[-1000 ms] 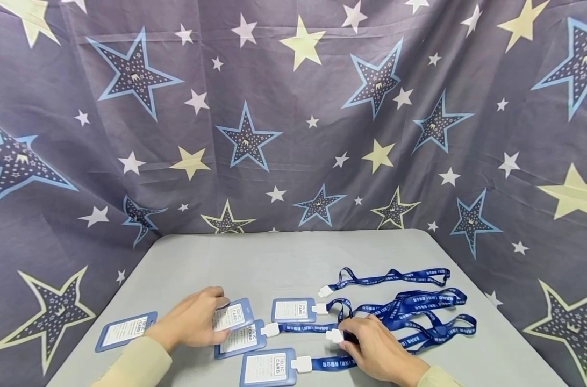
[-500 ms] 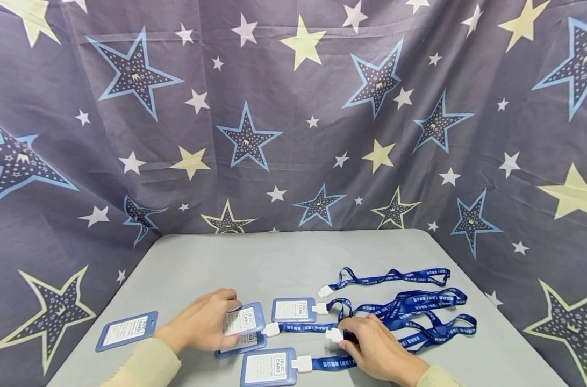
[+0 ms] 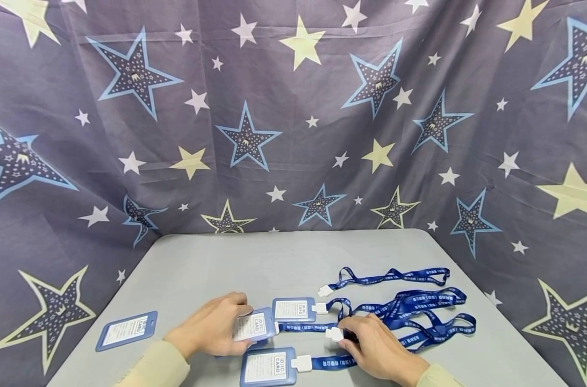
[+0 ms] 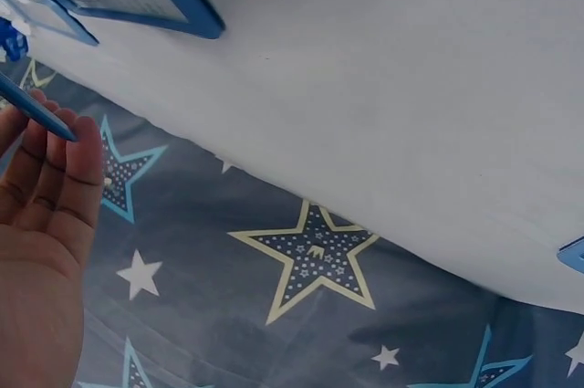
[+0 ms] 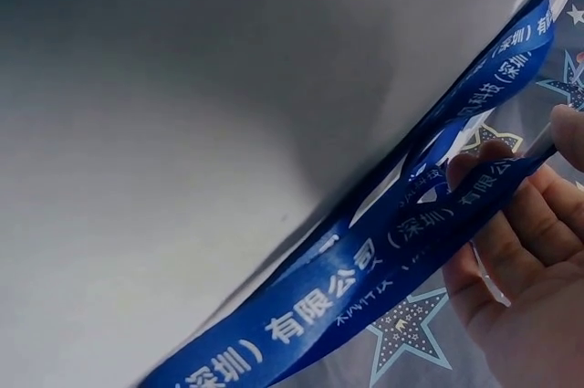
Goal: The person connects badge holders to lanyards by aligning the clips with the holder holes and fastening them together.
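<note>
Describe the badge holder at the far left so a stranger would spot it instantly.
Start at the grey table and follow its left edge, past the left hand. There lies a blue-framed badge holder. Unlike its neighbours, it sits apart, touching nothing but the tabletop.

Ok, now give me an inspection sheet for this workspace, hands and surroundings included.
Surface: grey table; things lie towards its near side.
Job's things: blue card holders and blue lanyards; the leftmost card holder is unclipped.
Clutter: nothing seen.
Hands: left hand holds a card holder, partly covering another; right hand holds a lanyard near its white connector.
Cables: nothing seen.
Surroundings: star-patterned fabric behind the table and along both sides.
</note>
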{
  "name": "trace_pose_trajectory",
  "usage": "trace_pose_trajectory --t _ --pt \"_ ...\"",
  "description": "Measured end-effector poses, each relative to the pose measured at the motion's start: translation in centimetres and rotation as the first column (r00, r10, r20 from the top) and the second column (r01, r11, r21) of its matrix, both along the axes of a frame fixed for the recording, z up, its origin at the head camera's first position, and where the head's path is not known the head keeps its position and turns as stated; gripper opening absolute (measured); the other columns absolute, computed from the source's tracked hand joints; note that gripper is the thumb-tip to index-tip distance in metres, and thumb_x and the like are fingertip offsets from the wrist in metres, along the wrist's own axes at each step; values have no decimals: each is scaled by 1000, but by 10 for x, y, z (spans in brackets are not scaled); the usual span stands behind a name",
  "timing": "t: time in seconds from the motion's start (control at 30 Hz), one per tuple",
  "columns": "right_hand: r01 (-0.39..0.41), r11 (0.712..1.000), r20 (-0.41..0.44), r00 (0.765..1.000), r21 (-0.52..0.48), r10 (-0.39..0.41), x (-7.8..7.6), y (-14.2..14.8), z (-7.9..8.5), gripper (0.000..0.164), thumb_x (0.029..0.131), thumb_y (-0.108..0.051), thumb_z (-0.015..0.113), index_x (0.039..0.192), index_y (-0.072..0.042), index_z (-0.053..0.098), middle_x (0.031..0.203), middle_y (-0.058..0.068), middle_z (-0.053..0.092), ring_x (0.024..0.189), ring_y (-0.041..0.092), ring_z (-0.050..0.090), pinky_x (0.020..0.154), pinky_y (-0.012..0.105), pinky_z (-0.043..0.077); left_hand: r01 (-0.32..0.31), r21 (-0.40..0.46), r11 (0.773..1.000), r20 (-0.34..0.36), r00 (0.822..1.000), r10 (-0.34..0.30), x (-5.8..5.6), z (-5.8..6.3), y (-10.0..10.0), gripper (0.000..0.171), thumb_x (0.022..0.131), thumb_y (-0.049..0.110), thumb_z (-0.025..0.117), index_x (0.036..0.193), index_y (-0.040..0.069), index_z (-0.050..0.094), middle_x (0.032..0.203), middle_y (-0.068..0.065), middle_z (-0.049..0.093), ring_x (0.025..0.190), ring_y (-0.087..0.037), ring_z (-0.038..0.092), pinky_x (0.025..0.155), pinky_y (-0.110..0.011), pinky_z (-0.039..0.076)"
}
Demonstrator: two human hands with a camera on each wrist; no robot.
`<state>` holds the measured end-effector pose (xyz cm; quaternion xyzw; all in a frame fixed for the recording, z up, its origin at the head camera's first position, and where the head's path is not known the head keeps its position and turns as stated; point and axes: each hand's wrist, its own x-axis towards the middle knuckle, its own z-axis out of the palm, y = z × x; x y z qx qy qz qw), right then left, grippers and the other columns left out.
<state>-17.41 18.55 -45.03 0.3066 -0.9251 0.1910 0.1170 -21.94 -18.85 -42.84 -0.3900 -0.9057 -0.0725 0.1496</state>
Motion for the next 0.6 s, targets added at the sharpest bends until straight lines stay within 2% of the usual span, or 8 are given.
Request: trace_pose_trajectory --t 0.4,0.6 --pt "7 1000 29 1000 6 -7 0 0 2 19 89 -30 65 107 -22 66 103 -11 66 91 5 59 78 33 47 16 -7 1000 5 1000 -16 4 -1 10 54 63 54 74 101 15 70 90 11 50 77 -4 44 67 -25 47" --pt "-4 1000 17 1000 0 4 -1 0 2 18 89 -29 65 106 -22 66 103 -11 66 90 5 59 77 32 46 26 -5 1000 -9 1000 -26 5 -1 13 54 64 54 74 101 15 70 91 11 50 78 -4 44 68 -26 48"
